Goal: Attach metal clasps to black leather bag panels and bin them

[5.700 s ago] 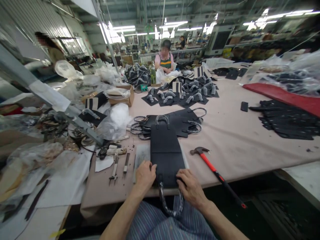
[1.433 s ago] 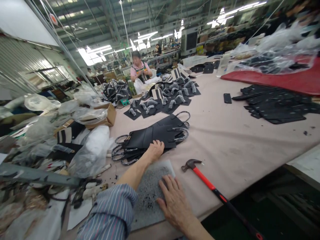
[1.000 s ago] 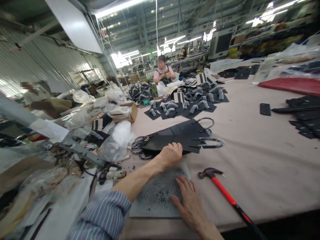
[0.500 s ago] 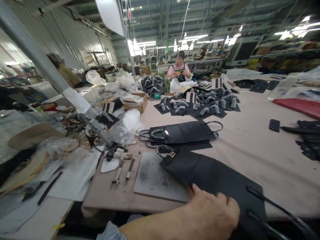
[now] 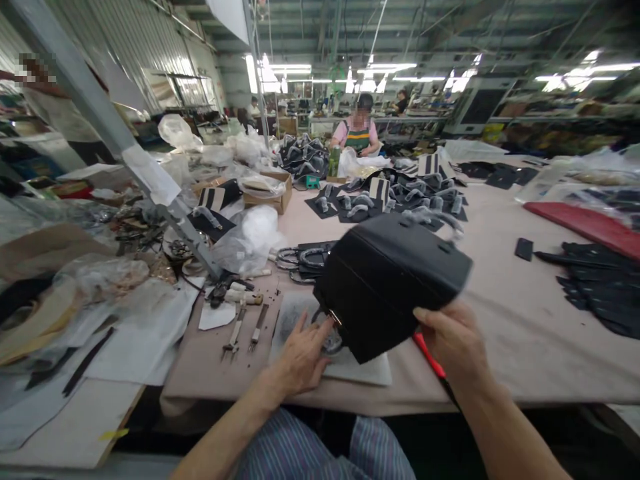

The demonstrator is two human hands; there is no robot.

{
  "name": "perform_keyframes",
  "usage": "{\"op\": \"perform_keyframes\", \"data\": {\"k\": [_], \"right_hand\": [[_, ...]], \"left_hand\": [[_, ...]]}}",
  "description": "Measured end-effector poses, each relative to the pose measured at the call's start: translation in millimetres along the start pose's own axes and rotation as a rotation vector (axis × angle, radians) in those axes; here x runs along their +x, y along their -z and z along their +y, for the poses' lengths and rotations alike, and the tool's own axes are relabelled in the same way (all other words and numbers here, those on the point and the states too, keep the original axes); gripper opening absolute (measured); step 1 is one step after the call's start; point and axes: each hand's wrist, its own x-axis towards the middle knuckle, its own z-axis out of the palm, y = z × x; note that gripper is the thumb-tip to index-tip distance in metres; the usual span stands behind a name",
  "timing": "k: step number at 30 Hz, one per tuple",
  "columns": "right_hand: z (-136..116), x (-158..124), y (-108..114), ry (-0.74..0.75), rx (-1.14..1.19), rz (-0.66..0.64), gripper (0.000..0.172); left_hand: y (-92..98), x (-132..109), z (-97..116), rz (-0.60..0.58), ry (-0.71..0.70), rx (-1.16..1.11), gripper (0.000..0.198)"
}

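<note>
A black leather bag piece (image 5: pixel 385 287) with covered loop handles is raised and tilted over the grey board (image 5: pixel 380 370). My right hand (image 5: pixel 453 337) grips its near right edge, thumb on top. My left hand (image 5: pixel 303 353) has its fingers stretched out at the bag piece's lower left end, a fingertip touching the metal clasp (image 5: pixel 335 318) beside a plastic-wrapped handle (image 5: pixel 333 342). Behind it lies another black piece with wrapped handles (image 5: pixel 303 257), partly hidden. A red-handled object (image 5: pixel 429 355) shows beneath my right hand; the rest of it is hidden.
Two fork-like tools (image 5: pixel 259 327) lie left of the board. Black panels with wrapped handles (image 5: pixel 360 203) are spread farther back. A phone-like black item (image 5: pixel 524 249) and black straps (image 5: pixel 595 280) lie right. A metal post (image 5: pixel 150 180) rises on the left. A person (image 5: pixel 357 130) sits across the table.
The bag piece has been lifted and turned, its clasp end now nearer me. Both hands are at it now, where one showed before. The red-handled object has come into view.
</note>
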Motion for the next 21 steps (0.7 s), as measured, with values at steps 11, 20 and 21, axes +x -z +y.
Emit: {"op": "perform_keyframes", "data": {"k": [11,20,21], "right_hand": [[136,48,-42,-0.223,-0.297,0.144,0.028],[140,-32,-39,-0.058,-0.589,-0.066,0.036],[139,-40,-37,-0.009,-0.637,-0.092,0.037]], "left_hand": [[-36.3,-19,14,-0.148,0.054,0.109,0.041],[-49.9,-29,5,-0.097,-0.014,0.031,0.028],[-50.6,-36,8,-0.085,-0.028,0.017,0.028]]}}
